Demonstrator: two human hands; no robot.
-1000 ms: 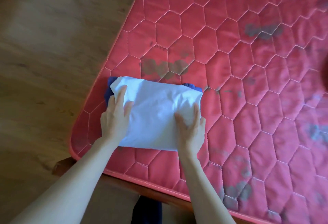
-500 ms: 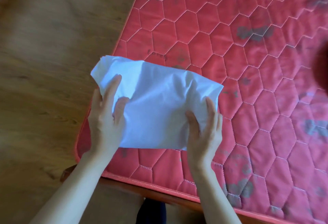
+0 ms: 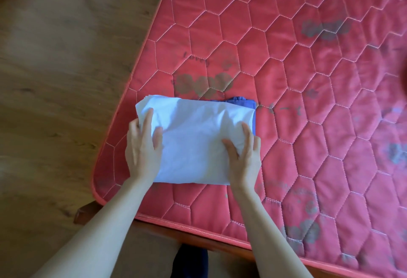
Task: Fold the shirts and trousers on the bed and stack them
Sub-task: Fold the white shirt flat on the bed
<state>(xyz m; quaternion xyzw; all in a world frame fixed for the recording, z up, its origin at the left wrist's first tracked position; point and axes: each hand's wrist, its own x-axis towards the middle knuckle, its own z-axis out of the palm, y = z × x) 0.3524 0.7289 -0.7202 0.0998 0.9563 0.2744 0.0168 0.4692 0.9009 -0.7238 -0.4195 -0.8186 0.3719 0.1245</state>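
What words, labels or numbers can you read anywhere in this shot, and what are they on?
Faint dark script on the red mattress, above the folded white garment: blurred, possibly "Lovely", not surely readable.
White garment, blue garment beneath it: no text visible.

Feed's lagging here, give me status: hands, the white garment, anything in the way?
Left hand and right hand flat on folded white garment, fingers straight. It lies on a folded blue garment at the mattress corner. Nothing in the way.
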